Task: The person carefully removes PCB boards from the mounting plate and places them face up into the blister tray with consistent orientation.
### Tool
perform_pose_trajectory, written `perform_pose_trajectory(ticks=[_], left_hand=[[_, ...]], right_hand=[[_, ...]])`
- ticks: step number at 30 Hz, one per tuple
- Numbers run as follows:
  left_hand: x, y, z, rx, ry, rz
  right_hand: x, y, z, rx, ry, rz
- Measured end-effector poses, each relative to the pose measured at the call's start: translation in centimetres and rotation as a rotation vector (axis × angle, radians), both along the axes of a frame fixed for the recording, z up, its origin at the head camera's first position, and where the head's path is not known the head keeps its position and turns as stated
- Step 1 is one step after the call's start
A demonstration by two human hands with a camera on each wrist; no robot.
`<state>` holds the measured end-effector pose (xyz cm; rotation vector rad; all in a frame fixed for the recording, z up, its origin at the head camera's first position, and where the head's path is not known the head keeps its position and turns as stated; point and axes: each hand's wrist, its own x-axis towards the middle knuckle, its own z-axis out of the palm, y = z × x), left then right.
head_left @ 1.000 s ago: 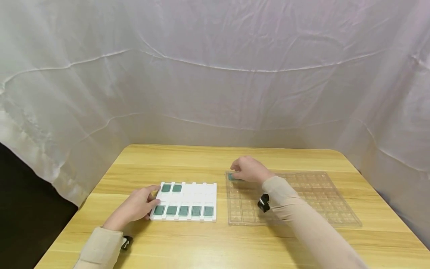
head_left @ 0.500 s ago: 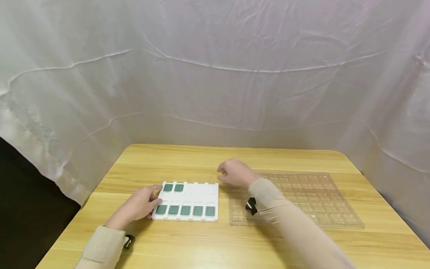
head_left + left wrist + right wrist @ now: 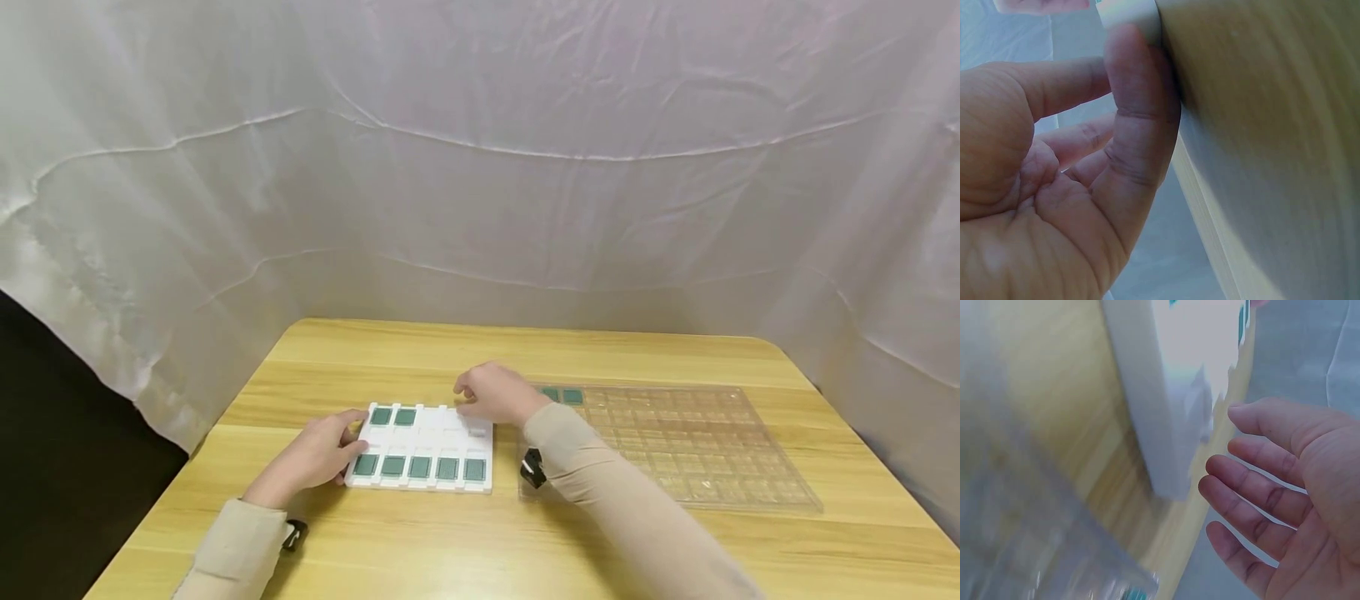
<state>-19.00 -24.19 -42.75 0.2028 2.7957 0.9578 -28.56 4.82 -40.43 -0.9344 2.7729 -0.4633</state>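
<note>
A white slotted tray [image 3: 427,440] lies left of centre on the table, with square green chips [image 3: 420,467] along its near row and two green chips [image 3: 393,416] at its far left. My left hand [image 3: 321,450] grips the tray's left edge; in the left wrist view a fingertip presses on its white side [image 3: 1138,22]. Over the tray's far right corner hovers my right hand [image 3: 495,392]. Its fingers [image 3: 1244,478] are spread and loosely bent in the right wrist view, with nothing between them. Two more green chips [image 3: 573,397] sit in the far left corner of a clear tray [image 3: 675,442].
The clear tray has many small pockets and lies right of the white one, partly under my right forearm [image 3: 600,483]. Both trays rest on a wooden table [image 3: 420,542]. Pale grey cloth [image 3: 480,217] hangs behind it and at the sides.
My right hand has moved left from the clear tray's far left corner to the white tray, uncovering two green chips there. The left hand stays at the white tray's edge.
</note>
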Motion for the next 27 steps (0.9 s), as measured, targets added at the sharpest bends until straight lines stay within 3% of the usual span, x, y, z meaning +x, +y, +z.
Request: perform_pose_trajectory(ticks=[11,27], left_hand=[[0.0,0.0,0.0,-0.009,0.005,-0.003],[-0.1,0.0,0.0,0.011,-0.004,-0.001]], right_hand=[[0.9,-3.0,-0.1,0.041,0.015,0.061],[1.5,-6.0,-0.5,0.024,0.022,0.082]])
